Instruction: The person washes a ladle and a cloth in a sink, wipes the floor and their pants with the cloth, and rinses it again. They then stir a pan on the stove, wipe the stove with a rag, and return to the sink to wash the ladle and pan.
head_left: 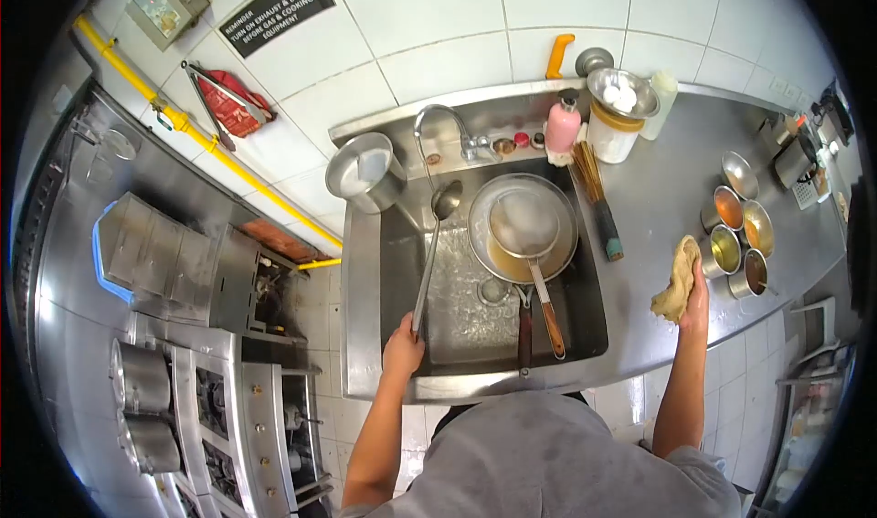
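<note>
My left hand [402, 348] is closed round the handle end of a long metal ladle [446, 202], whose bowl is up near the faucet [470, 146]. The ladle slants over the left side of the sink [448, 335]. Over the counter to the right, my right hand [696, 301] grips a crumpled tan cloth [676, 285]. In the sink sits a round pan [481, 250] holding cloudy liquid, with a strainer [539, 271] lying across it. Another dark handle [524, 335] sticks out beneath, its tool partly hidden.
A steel pot [365, 173] stands at the sink's back left corner. A pink bottle [564, 125] and a stick brush [598, 198] are right of the faucet. Several metal cups of sauce [723, 249] sit close to my right hand. Stove burners [215, 399] lie left.
</note>
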